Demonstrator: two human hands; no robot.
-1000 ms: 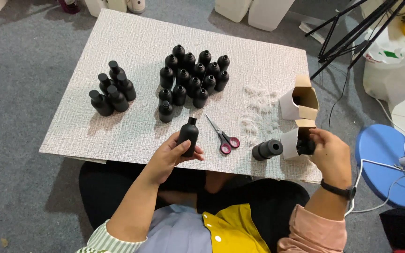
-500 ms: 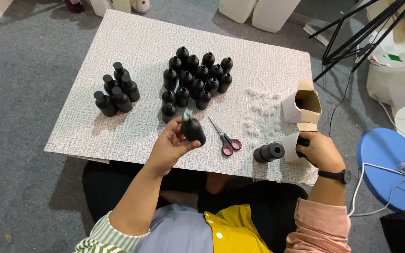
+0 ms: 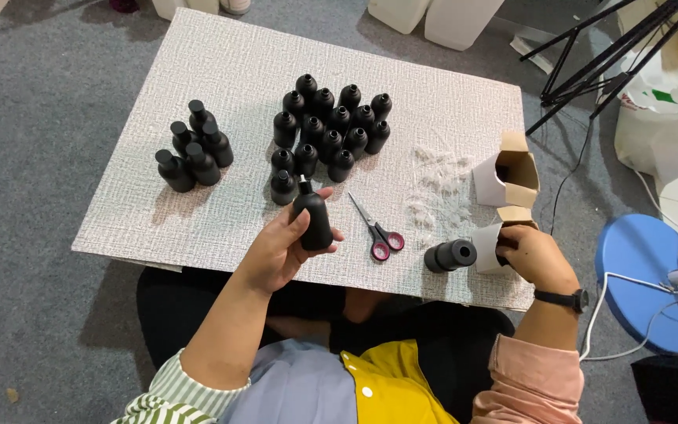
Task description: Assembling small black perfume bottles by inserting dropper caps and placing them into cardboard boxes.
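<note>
Left hand (image 3: 280, 251) wraps a black bottle (image 3: 313, 220) just above the tabletop (image 3: 449, 110) edge | right hand (image 3: 534, 255) grips a small white carton (image 3: 490, 247) | red-handled scissors (image 3: 376, 232) lie between the hands | capped black bottles (image 3: 327, 126) cluster beyond

A single head-worn camera looks steeply down from above the seated person onto the white textured board (image 3: 198, 71), fairly near. The board fills the frame's middle; grey floor surrounds it, and the person's lap lies below it.
</note>
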